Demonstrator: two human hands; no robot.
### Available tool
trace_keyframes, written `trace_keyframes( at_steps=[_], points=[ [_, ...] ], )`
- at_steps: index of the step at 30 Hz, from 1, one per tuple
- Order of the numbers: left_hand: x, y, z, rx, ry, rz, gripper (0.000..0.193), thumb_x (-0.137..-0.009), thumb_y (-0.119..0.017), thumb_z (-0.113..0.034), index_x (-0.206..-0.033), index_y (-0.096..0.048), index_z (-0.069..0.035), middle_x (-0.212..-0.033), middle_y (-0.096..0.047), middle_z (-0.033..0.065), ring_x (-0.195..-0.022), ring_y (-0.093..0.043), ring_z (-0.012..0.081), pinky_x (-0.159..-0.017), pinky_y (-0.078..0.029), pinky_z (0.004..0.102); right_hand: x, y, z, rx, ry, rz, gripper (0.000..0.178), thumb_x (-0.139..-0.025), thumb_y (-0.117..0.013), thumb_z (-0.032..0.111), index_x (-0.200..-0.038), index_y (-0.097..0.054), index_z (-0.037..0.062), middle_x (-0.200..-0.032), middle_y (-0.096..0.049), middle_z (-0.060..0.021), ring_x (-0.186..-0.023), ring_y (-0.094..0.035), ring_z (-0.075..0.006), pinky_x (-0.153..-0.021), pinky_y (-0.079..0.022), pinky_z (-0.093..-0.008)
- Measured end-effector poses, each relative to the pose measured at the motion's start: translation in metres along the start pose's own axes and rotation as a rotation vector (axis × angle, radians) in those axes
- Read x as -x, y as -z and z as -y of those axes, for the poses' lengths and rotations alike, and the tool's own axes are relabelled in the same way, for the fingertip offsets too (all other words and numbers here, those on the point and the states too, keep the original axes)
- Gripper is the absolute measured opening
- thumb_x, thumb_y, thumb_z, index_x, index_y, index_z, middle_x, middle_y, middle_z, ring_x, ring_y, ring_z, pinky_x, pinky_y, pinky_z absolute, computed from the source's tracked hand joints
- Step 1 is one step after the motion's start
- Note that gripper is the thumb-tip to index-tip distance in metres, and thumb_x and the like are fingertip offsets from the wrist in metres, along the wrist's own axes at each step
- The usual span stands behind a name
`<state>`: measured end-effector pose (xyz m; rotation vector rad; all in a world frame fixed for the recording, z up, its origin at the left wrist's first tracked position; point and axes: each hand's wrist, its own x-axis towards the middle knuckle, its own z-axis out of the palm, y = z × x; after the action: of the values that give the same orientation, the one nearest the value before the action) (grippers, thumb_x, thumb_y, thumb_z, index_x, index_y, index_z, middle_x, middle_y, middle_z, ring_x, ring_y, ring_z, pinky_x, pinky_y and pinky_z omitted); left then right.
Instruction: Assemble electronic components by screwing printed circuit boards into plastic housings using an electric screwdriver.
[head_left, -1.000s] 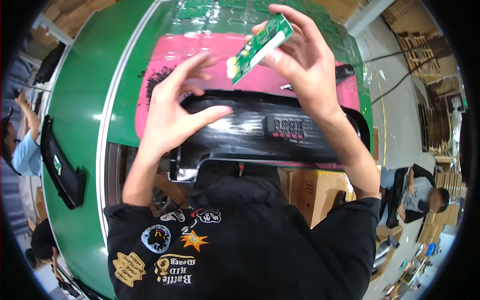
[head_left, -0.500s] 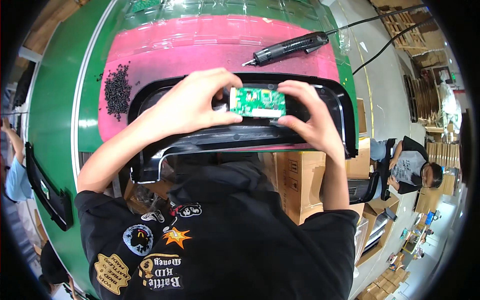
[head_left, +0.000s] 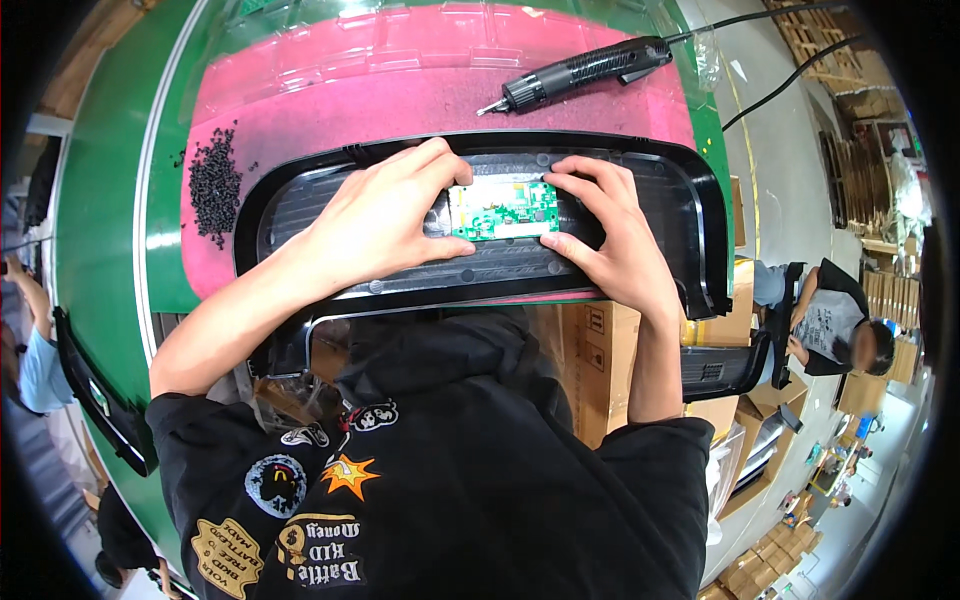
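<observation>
both forearms come up from the lower edge, bare below short black sleeves, elbows out, wrists angled in toward each other. they meet over a long black plastic housing (head_left: 300,200) lying flat across a pink mat (head_left: 420,95).

left hand (head_left: 375,225): palm down, flat on the housing's ribbed inner face, fingers spread and reaching right. fingertips touch the left edge of a small green circuit board (head_left: 503,211). thumb lies along the lower side just under the board. hand mostly open, pressing rather than wrapping.

right hand (head_left: 612,245): palm down, fingers curled loosely, fingertips on the board's right edge and top right corner, thumb underneath its lower right. half closed, pinching the board's end against the housing.

board sits between the two hands, flat in a recess at the middle of the housing, component side up. cannot tell if it is fully seated.

past the hands: the housing's far rim, then bare pink mat. beyond the right hand, an electric screwdriver (head_left: 580,70) lies on the mat, black, tip pointing left, cable running off right. well apart from both hands. left of the left hand, a heap of small black screws (head_left: 213,185) on the mat near the housing's left end.

mat rests on a green table (head_left: 100,220).
</observation>
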<state>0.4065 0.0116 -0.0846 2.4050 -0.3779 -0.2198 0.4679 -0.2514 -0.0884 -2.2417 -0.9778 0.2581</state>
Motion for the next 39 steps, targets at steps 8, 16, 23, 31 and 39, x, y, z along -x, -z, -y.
trace_keyframes(
  at_steps=[8, 16, 23, 31, 39],
  points=[
    [0.002, 0.0, 0.004, -0.002, -0.033, -0.014, 0.054, -0.071, -0.082, -0.023, -0.113, -0.055, -0.004, -0.106, -0.057, 0.01, -0.099, -0.061, 0.0288, -0.084, -0.051, 0.0383, -0.001, -0.002, 0.003, 0.021, -0.014, 0.009, 0.051, -0.077, -0.077, 0.014, -0.123, -0.059, 0.0028, -0.129, -0.052, -0.0106, -0.124, -0.043, -0.0315, -0.106, -0.037, -0.0414],
    [0.016, 0.008, 0.01, -0.01, -0.088, -0.033, 0.059, -0.072, -0.082, -0.025, -0.119, -0.053, -0.002, -0.11, -0.054, 0.0126, -0.104, -0.059, 0.0319, -0.085, -0.05, 0.0406, -0.006, -0.006, 0.012, 0.023, 0.005, 0.018, 0.058, -0.074, -0.077, 0.011, -0.128, -0.057, 0.0039, -0.132, -0.051, -0.0119, -0.125, -0.044, -0.0312, -0.108, -0.035, -0.0402],
    [0.052, 0.077, 0.029, 0.101, 0.029, -0.371, 0.025, -0.083, -0.074, -0.016, -0.099, -0.068, 0.002, -0.083, -0.07, 0.0129, -0.076, -0.069, 0.0214, -0.069, -0.053, 0.0312, -0.006, 0.007, 0.017, 0.125, -0.199, -0.416, 0.039, -0.083, -0.072, 0.009, -0.12, -0.061, 0.0055, -0.105, -0.061, -0.0069, -0.1, -0.055, -0.0187, -0.09, -0.043, -0.0304],
    [0.131, 0.077, 0.113, -0.453, 0.309, -0.342, 0.034, -0.074, -0.068, 0.005, -0.107, -0.065, -0.003, -0.1, -0.062, 0.0147, -0.096, -0.063, 0.0351, -0.084, -0.051, 0.0412, -0.08, 0.075, -0.053, 0.313, -0.363, -0.28, 0.042, -0.097, -0.059, 0.026, -0.134, -0.051, 0.007, -0.098, -0.065, -0.0071, -0.09, -0.06, -0.0154, -0.082, -0.047, -0.029],
    [0.116, 0.073, 0.13, -0.366, 0.362, -0.475, 0.023, -0.073, -0.067, 0.007, -0.095, -0.066, 0.0, -0.088, -0.063, 0.0163, -0.085, -0.063, 0.0372, -0.074, -0.048, 0.0436, -0.159, 0.046, -0.121, 0.026, -0.333, -0.475, 0.051, -0.085, -0.073, 0.035, -0.12, -0.052, 0.0032, -0.104, -0.063, -0.0156, -0.094, -0.061, -0.0215, -0.087, -0.048, -0.034]
  ],
)
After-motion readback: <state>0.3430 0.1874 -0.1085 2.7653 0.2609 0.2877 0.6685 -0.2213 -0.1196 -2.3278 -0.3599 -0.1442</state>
